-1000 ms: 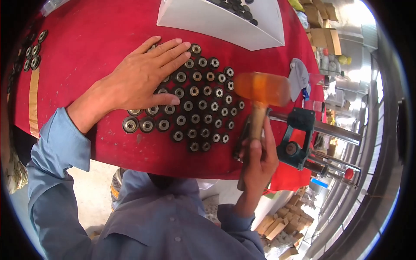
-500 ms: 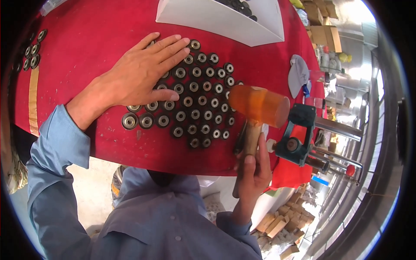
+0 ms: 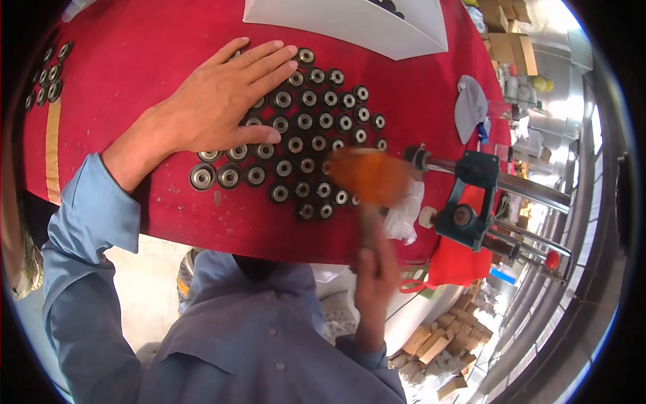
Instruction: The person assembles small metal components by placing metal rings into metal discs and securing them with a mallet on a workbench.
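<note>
Many black rings [image 3: 283, 167] lie on red cloth [image 3: 128, 74], boxes [image 3: 432, 342] beyond

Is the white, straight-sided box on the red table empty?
Not empty: the white box holds small, dark, round pieces, visible at the picture's top edge. How full, I cannot tell; the frame cuts it off.

I'm working in a workshop
I'm gripping a mallet [image 3: 373, 176] near a green machine [image 3: 476, 173]; cardboard boxes [image 3: 434, 343] are lying beyond.

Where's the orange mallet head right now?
In the head view, the blurred mallet head is right of centre, partly overlapping the bearings, left of the green fixture.
</note>
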A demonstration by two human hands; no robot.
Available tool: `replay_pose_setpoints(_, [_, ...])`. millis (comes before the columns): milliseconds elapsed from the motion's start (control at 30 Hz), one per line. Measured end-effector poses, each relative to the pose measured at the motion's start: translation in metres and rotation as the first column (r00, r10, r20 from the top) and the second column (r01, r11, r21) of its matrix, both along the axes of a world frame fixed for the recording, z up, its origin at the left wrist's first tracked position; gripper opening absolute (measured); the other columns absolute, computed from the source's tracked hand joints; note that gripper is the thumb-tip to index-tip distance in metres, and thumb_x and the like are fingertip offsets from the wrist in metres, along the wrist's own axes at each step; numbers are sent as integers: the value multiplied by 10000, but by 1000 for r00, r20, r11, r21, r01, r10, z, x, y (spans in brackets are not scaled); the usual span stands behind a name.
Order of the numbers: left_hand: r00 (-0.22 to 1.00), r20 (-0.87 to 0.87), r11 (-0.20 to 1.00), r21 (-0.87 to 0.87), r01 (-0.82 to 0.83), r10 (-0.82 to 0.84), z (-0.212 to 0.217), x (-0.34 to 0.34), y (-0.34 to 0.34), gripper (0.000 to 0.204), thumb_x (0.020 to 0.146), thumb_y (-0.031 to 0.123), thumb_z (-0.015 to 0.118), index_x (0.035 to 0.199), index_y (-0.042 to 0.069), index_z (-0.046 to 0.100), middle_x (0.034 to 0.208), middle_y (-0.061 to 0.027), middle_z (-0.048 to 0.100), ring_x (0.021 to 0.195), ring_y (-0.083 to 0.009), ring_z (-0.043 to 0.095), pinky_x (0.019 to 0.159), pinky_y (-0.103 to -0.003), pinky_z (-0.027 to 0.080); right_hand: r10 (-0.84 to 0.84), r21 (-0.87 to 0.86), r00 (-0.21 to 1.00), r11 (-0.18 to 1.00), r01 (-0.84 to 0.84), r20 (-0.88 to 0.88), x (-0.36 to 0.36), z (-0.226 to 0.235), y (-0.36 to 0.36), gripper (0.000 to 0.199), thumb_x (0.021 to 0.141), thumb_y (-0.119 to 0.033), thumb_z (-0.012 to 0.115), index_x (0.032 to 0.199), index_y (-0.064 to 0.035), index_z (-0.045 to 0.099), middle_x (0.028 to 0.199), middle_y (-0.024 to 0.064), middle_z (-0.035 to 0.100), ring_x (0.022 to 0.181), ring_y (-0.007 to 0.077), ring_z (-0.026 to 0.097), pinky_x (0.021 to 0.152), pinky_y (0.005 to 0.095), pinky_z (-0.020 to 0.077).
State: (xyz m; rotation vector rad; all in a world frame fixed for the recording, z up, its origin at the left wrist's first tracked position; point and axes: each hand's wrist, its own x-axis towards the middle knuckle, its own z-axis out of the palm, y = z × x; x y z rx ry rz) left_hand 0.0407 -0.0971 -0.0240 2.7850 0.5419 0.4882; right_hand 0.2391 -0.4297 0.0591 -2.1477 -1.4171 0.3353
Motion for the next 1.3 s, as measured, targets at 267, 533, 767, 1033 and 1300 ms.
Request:
replay_pose_setpoints(267, [999,-37,1000,-17,-8,7,-4,0,-1,1016,893,490,774,1699,97,296,1776,-120,265,1651,-301,222,1345,-538,172,-169,20,930,982,186,-328,-13,19,-5,521,1030,6,578,1550,-3,564,985,93,743,698,101,606,661,256,515])
replay_pose_setpoints(533, [1000,-2,999,31,9,-8,-4,2,-2,919,969,571,690,1653,43,377,1750,-148,318,1639,-304,257,1335,-537,194,-192,-104,940,980,169,-283,-25,14,-17,531,1025,9,606,1552,-58,587,953,59,708,704,87,578,660,252,501])
replay_pose_setpoints(767, [1000,9,999,38,-4,4,-7,0,0,912,969,575,687,1646,41,391,1745,-153,328,1637,-305,262,1335,-542,193,-136,90,927,980,178,-350,-33,34,-42,511,1071,-123,592,1562,6,533,913,119,713,715,122,629,653,266,522])
replay_pose_setpoints(1033, [1000,-9,1000,8,-6,6,-6,2,2,983,914,504,758,1693,99,315,1772,-125,274,1649,-297,229,1347,-532,168,8,-116,988,993,-26,-153,-30,15,-36,479,1053,-62,598,1527,5,582,898,87,714,698,129,628,651,271,525])
replay_pose_setpoints(1300, [1000,17,999,35,-18,17,-5,3,-1,927,976,596,677,1656,43,375,1744,-138,333,1634,-290,270,1340,-536,191,29,-22,996,999,-31,-86,-35,18,-23,535,1030,-7,536,1566,1,538,928,89,719,741,127,626,682,271,529])
